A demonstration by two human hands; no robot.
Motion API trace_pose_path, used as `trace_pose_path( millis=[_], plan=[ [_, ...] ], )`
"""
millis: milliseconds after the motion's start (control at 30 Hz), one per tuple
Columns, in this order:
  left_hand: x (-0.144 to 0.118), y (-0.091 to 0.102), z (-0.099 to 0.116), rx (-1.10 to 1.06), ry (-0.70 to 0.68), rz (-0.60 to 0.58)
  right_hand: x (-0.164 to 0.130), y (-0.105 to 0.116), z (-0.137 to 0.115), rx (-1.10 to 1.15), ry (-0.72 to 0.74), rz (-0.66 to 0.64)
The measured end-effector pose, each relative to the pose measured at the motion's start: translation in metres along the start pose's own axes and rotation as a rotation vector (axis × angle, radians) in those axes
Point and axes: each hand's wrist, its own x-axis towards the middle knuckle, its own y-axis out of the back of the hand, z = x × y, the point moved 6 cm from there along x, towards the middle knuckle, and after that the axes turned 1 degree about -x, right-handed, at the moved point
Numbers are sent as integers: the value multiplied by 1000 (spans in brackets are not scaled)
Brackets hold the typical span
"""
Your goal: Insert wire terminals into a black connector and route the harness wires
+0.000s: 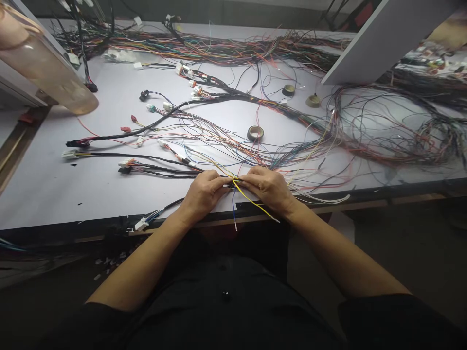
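- Wires (383, 131) lie in tangled heaps across the far and right parts of the table (44, 184), in red, blue, green, black and white.
- Tape rolls sit among them: one roll (255, 132) near the middle, well beyond the hands, and two more (288, 90) farther back, beside a grey board (383, 34) that leans in from the upper right.
- Taped black branches (109, 133) run leftward over the table, each ending in a small connector (70, 154); these are white, red or black.
- One more white plug (141, 224) hangs at the near table edge, left of the left arm.
- A clear, blurred shape (44, 63) fills the upper left corner; what it is cannot be told.
- No writing or label is readable anywhere.
- Left hand (204, 192) is closed, fingers pinching the bundle (233, 182) at the near edge of the table.
- Right hand (268, 187) is closed too, gripping the same bundle just beside the left, thumbs nearly meeting.
- The bundle is thin and dark where it is pinched, with loose strands fanning away behind it.
- A yellow wire (255, 203) loops at the pinch and trails down to the right over the edge; a blue wire (234, 206) hangs straight down between the wrists.
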Motion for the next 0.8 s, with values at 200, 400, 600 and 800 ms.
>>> trace_pose_path(
  millis=[200, 400, 600, 800],
  plan=[
    [0, -2, -1, -47, -5, -17, 5, -1, -17, -312, 29, -181],
    [0, 6, 4, -117, 55, -66, 9, -1, -30, -494, 39, -363],
    [4, 25, 10, -308, 265, -94, 12, -1, -32, -494, 10, -434],
    [7, 15, 2, -290, 386, 4, 11, -3, -22, -398, -34, -403]
  ],
)
